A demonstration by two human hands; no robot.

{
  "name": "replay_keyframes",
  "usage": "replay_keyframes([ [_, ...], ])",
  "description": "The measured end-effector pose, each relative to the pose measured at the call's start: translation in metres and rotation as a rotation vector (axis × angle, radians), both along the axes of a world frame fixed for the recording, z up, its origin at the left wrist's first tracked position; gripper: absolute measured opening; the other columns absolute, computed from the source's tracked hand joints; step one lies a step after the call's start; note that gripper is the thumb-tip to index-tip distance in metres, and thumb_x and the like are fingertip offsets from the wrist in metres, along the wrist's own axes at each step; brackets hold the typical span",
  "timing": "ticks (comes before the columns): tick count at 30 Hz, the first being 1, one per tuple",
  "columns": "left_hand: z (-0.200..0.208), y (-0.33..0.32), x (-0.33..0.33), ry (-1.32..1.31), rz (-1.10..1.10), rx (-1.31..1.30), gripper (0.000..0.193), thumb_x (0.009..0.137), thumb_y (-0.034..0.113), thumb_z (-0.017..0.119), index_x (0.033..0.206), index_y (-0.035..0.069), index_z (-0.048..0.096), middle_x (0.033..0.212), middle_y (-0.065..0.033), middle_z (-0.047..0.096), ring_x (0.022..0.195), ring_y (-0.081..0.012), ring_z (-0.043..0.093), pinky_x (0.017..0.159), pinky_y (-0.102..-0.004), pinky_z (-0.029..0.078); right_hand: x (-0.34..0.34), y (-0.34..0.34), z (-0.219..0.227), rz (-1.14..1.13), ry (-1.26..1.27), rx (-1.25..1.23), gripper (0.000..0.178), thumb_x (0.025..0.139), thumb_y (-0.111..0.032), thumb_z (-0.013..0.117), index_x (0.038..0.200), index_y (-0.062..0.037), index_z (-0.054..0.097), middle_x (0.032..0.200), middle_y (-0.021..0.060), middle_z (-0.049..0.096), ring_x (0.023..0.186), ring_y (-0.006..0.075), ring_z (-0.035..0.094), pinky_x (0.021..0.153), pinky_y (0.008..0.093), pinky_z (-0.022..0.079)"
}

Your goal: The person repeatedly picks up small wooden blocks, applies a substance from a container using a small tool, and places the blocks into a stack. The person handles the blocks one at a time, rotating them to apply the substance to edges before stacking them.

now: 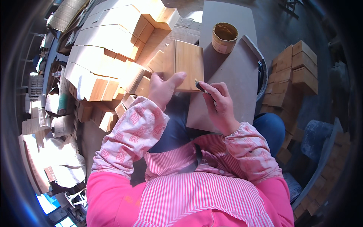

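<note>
A light wooden box (190, 62) with a smooth top face is tilted up in front of me. My left hand (163, 89) grips its near left corner, the thumb lying along the side. Between the fingers and thumb of my right hand (220, 102) is a small dark tool (200, 86) with a yellowish tip. That tip is at the box's near right corner; whether it touches the wood I cannot tell. Beyond the box, an open round tub (225, 38) with brownish smears inside its rim stands on a grey board (230, 81).
Stacked wooden boxes (109, 41), sunlit, fill the far left, with loose ones (107, 120) lower down. More boxes (298, 68) are piled on the right. A grey strip (252, 47) lies along the board's right edge. White sacks (68, 162) sit at the left.
</note>
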State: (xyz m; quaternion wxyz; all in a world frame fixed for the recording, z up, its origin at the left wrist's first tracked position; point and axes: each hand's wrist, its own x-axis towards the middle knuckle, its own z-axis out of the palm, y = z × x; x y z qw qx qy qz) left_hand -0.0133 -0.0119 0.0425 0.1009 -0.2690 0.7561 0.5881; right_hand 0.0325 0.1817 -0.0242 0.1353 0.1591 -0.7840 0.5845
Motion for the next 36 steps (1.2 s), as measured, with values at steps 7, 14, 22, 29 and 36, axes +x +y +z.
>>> replay_keyframes([
  [7, -0.007, -0.004, 0.002, 0.077, 0.033, 0.095, 0.096, 0.075, 0.041, 0.087, 0.134, -0.014, 0.036, 0.12, -0.02, 0.057, 0.106, -0.0227, 0.063, 0.089, -0.0326, 0.054, -0.006, 0.004, 0.011, -0.087, 0.052, -0.052, 0.043, 0.093, 0.009, 0.065, 0.131, -0.012, 0.068, 0.101, 0.0108, 0.059, 0.086, 0.0236, 0.062, 0.074, 0.0311, 0.052],
  [14, -0.007, -0.006, 0.003, 0.06, 0.016, 0.252, 0.081, 0.082, 0.043, 0.08, 0.132, -0.011, 0.046, 0.115, -0.0175, 0.062, 0.1, -0.0218, 0.065, 0.085, -0.0328, 0.055, 0.007, 0.017, 0.021, 0.0, 0.017, 0.003, 0.046, 0.092, 0.011, 0.063, 0.131, -0.0122, 0.067, 0.1, 0.0104, 0.059, 0.086, 0.0227, 0.062, 0.073, 0.0304, 0.052],
  [22, -0.003, 0.009, -0.001, 0.023, -0.018, 0.131, 0.088, 0.079, 0.046, 0.083, 0.132, -0.013, 0.043, 0.119, -0.0209, 0.06, 0.106, -0.0247, 0.064, 0.088, -0.0347, 0.055, 0.008, 0.012, 0.018, -0.068, 0.012, 0.047, 0.044, 0.092, 0.009, 0.065, 0.131, -0.0107, 0.067, 0.099, 0.011, 0.057, 0.085, 0.0232, 0.06, 0.073, 0.0312, 0.051],
  [29, -0.011, 0.015, -0.009, 0.002, -0.013, 0.171, 0.089, 0.077, 0.046, 0.085, 0.128, -0.015, 0.046, 0.114, -0.0211, 0.061, 0.097, -0.024, 0.066, 0.081, -0.0343, 0.056, 0.008, 0.013, 0.011, -0.086, 0.024, 0.049, 0.045, 0.091, 0.011, 0.064, 0.131, -0.0092, 0.067, 0.102, 0.0105, 0.058, 0.087, 0.0216, 0.06, 0.073, 0.029, 0.051],
  [36, -0.01, 0.015, -0.009, -0.004, -0.011, 0.187, 0.087, 0.076, 0.047, 0.085, 0.127, -0.013, 0.047, 0.113, -0.0203, 0.062, 0.095, -0.0236, 0.067, 0.079, -0.0341, 0.057, 0.002, 0.011, 0.01, -0.055, 0.02, 0.083, 0.045, 0.091, 0.011, 0.067, 0.13, -0.0107, 0.07, 0.097, 0.0095, 0.055, 0.082, 0.0203, 0.057, 0.067, 0.0287, 0.048],
])
